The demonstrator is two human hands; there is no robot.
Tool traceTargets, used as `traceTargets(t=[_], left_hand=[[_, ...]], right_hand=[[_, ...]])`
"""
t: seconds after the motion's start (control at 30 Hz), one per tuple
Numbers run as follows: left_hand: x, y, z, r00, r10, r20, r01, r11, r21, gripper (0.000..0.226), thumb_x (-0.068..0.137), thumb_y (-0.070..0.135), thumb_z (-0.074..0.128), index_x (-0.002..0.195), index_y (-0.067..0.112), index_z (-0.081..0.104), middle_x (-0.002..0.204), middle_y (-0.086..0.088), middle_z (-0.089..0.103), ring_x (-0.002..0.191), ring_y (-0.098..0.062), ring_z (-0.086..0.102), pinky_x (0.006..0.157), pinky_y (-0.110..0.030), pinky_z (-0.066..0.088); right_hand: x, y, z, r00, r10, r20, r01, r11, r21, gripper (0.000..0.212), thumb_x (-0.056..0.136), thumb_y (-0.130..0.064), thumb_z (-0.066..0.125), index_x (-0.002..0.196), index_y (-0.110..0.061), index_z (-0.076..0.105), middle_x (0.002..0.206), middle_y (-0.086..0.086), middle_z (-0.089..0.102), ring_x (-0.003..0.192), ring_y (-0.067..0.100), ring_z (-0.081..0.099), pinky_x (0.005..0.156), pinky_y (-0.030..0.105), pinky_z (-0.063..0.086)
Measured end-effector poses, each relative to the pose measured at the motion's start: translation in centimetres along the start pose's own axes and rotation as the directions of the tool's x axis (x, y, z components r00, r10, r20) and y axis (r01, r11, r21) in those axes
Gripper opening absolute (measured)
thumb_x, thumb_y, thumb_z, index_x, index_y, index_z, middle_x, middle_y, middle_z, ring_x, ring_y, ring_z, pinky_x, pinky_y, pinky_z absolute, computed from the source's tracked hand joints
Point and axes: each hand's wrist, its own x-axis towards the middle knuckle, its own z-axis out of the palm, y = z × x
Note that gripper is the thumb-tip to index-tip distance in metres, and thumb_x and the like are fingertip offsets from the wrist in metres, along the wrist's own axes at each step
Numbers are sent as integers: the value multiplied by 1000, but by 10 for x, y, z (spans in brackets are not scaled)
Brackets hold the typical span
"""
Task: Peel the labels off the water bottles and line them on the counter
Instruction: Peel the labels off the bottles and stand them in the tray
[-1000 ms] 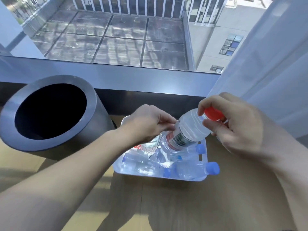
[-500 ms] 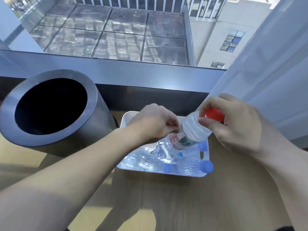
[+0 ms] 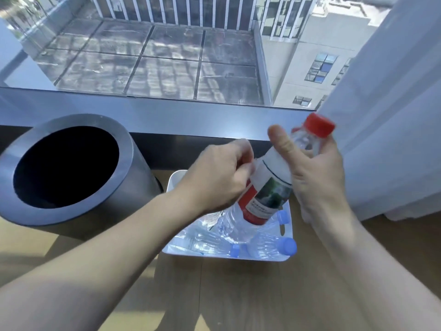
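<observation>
A clear water bottle (image 3: 241,225) with a red cap (image 3: 319,125) tilts above the white tray (image 3: 175,181), cap up to the right. My right hand (image 3: 317,180) grips its upper part just below the cap. Its red, white and green label (image 3: 267,194) wraps the middle. My left hand (image 3: 219,177) pinches the label's left edge with curled fingers. Several clear bottles with blue caps (image 3: 269,246) lie in the tray under it; no label shows on them.
A tall grey bin (image 3: 71,177) with a dark opening stands at the left on the wooden counter (image 3: 238,295). Behind runs a grey window sill (image 3: 167,115). A white curtain (image 3: 391,115) hangs at the right.
My right hand has raised and turned the bottle more upright, so the red cap now points up and the label faces me. My left hand stays at the label's edge.
</observation>
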Motion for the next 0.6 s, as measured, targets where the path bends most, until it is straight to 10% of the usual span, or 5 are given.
traceTargets(t=[0.23,0.6], left_hand=[[-1,-30,-6,980,-200,19,200,980,17,25,88,11,56,68,20,45,73,-13,67,76,-33,64,76,-40,52],[17,-46,-40,970,-210,-120,224,968,117,11,90,20,57,81,23,51,67,9,55,74,-22,51,70,-26,35]], right_hand=[[8,-8,3,986,119,119,-130,988,84,16,45,-4,52,37,-17,55,49,-1,63,64,21,64,66,31,50],[1,-32,-5,787,-46,615,-39,992,123,27,22,-4,47,46,-17,51,51,4,64,56,24,63,57,31,45]])
